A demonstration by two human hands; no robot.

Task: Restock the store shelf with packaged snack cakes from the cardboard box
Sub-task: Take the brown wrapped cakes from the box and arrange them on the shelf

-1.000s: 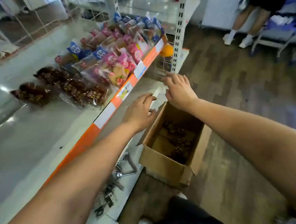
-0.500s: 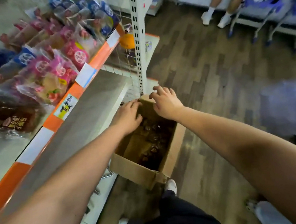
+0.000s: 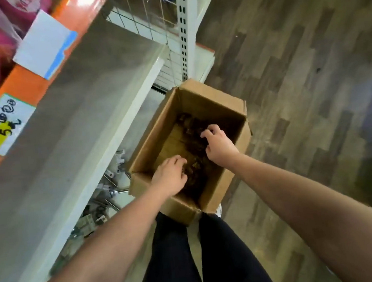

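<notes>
Grips, left hand (image 3: 169, 177) and right hand (image 3: 219, 147), are dropping from the rim into cardboard box (image 3: 200, 93) pointing 1 o'clock, curling over snack cakes (image 3: 189, 129); hold unclear.

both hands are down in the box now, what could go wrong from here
The dark wrapped snack cakes lie loose in the open brown cardboard box; the left hand and right hand may squash them or drop some on lifting. Rising, the arms could knock the edge of the grey shelf beside the box.
</notes>
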